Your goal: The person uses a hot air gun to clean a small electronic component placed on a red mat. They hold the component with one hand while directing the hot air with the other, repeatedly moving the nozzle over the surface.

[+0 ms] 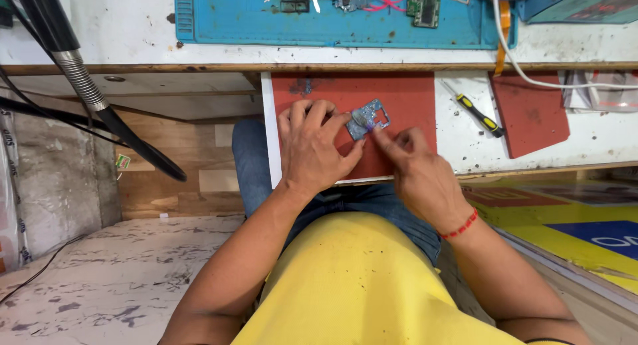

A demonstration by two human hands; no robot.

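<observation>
While seated at bench (133,36), my left hand (312,149) presses small metal frame part (369,117) flat onto red mat (405,96), fingers closed on its left edge; my right hand (419,172) pinches same part's lower edge, grip closed on it; yellow-handled screwdriver (480,115) lies apart on right; blue mat (279,26) with circuit board (424,4) above

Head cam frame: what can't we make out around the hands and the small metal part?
- Metal frame part: its left end is covered by the left hand.
- Right hand fingertips: blurred; cannot tell whether they pinch a tool.
- Circuit board on the blue mat: cut by the top edge, details too small.
</observation>
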